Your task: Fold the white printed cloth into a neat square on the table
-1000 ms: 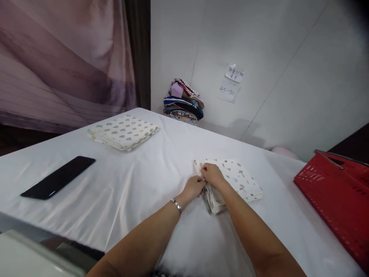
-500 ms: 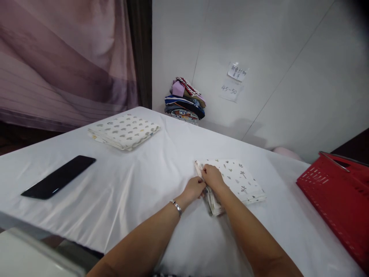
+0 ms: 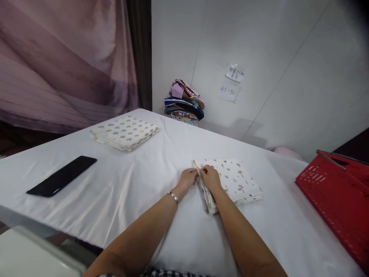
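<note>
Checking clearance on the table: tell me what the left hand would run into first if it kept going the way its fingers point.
The left hand points right, at the folded patterned cloth; its fingertips already seem to touch the near-left edge, beside the right hand.

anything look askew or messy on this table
Nothing stands out. Both hands, left hand and right hand, pinch the left edge of a neatly folded printed cloth. A second folded cloth and a dark phone lie flat on the white table.

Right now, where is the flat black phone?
The flat black phone lies on the white table, far left, in front of the folded heart-print cloth.
</note>
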`<state>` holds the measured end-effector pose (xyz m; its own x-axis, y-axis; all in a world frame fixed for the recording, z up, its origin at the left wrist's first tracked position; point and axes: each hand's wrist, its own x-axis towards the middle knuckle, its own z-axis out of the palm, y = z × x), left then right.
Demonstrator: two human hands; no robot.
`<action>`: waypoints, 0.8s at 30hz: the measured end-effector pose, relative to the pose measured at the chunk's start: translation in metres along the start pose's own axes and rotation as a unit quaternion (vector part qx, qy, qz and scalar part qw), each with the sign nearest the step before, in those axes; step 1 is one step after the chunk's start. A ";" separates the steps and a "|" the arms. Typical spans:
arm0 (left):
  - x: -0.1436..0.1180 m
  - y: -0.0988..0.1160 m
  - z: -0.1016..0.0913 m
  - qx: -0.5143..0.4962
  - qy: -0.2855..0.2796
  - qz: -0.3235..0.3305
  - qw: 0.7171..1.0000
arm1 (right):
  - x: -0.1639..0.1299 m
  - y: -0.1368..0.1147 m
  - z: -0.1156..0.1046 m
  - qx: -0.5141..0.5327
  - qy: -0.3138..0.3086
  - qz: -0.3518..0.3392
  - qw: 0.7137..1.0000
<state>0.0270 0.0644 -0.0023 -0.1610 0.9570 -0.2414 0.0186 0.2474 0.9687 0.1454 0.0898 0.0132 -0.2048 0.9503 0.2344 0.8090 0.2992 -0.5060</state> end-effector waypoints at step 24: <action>0.043 0.007 -0.010 0.235 0.087 0.195 0.948 | 0.001 0.005 -0.002 0.080 -0.016 0.007 0.997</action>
<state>0.0099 0.1058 -0.0056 -0.2106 0.9604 0.1825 0.5408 -0.0411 0.8401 0.1503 0.0926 0.0122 -0.2139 0.9560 0.2006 0.7137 0.2932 -0.6361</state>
